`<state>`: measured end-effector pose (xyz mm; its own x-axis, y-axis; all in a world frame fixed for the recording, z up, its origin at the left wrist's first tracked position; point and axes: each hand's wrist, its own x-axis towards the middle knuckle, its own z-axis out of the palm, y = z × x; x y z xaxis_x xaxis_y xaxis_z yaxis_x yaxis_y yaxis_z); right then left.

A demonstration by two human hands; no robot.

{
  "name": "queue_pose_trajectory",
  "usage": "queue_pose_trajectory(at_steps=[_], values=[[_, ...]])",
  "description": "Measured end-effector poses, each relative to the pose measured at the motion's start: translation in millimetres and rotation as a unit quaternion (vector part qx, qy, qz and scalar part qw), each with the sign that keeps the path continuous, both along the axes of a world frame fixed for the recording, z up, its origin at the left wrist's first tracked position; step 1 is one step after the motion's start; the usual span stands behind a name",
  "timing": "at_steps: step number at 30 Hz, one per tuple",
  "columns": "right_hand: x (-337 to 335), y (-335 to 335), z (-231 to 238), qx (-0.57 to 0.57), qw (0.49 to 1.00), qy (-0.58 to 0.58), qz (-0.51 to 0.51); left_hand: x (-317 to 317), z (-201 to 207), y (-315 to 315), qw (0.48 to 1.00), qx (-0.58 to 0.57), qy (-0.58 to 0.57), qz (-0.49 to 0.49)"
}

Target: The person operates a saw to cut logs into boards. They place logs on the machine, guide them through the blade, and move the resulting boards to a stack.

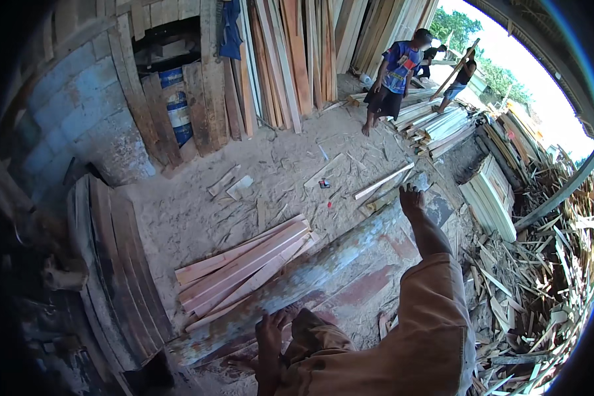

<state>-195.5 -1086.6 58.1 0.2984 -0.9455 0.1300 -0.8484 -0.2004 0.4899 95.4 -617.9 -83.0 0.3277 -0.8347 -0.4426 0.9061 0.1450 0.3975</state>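
A long mottled grey-green log (323, 261) lies slantwise on the ground in front of me, from the lower left to the upper right. My right hand (413, 199) reaches out to its far end, fingers bent over the wood. Closer in, my left hand (270, 333) is at the near side of the log, its fingers curled against the edge and partly hidden. Beyond the log, several reddish sawn planks (244, 270) lie in a loose fan. A pale narrow strip of wood (384, 181) rests near the log's far end.
Tall boards (280, 66) lean along the back wall. Dark curved slabs (122, 264) stand at left; a heap of offcuts (534, 290) fills the right, near stacked boards (488, 198). One person (399, 69) stands barefoot at the back; another (462, 76) holds a long plank.
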Motion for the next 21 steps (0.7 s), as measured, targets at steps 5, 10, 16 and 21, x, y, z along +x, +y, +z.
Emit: queue_pose_trajectory(at_steps=[5, 10, 16, 21], values=[[80, 33, -66, 0.268, 0.955, -0.103, 0.074, 6, -70, -36, 0.755, 0.091, -0.583, -0.284], [135, 194, -212, 0.540, 0.821, -0.086, 0.161, 37, -115, 118, 0.897, 0.400, -0.180, -0.046], [263, 384, -277, 0.649, 0.663, -0.071, 0.366, -3, -102, 347, 0.812, 0.559, -0.035, 0.162], [365, 455, -266, 0.638, 0.579, -0.152, 0.484, -86, -98, 400, 0.742, 0.605, -0.054, 0.283]])
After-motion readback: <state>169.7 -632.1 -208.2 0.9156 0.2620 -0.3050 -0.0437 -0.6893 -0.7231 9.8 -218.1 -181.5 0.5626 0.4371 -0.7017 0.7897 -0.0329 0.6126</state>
